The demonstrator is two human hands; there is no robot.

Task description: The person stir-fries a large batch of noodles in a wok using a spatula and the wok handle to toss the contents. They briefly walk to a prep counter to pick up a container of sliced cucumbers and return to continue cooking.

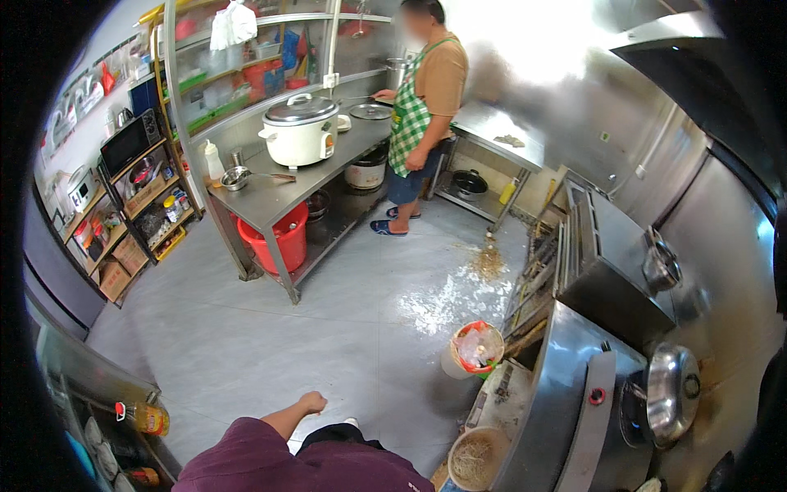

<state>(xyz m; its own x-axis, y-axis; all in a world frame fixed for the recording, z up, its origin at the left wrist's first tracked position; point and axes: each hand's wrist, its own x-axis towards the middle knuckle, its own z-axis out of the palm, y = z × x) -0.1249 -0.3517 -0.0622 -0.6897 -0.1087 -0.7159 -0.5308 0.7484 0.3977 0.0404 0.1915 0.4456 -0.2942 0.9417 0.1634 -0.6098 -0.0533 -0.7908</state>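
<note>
My left hand (313, 403) hangs low over the grey tiled floor, its fingers curled, beside my dark shorts. Nothing can be seen in it. My right hand is out of view. Farther ahead stands a steel work table (258, 200) bearing a large white rice cooker (299, 138) with a metal lid, a small steel saucepan (237, 178) and a squeeze bottle (214, 163). Ahead to the right of me, a lined trash bin (458, 363) full of plastic waste is on the floor.
A person in a green checked apron (411, 117) stands at the table's far end. White and brown spills (455, 301) mark the floor. A steel stove counter (547, 393) with a wok lid (673, 393) runs along the right. An oil bottle (147, 418) is at lower left; shelves (126, 215) stand beyond.
</note>
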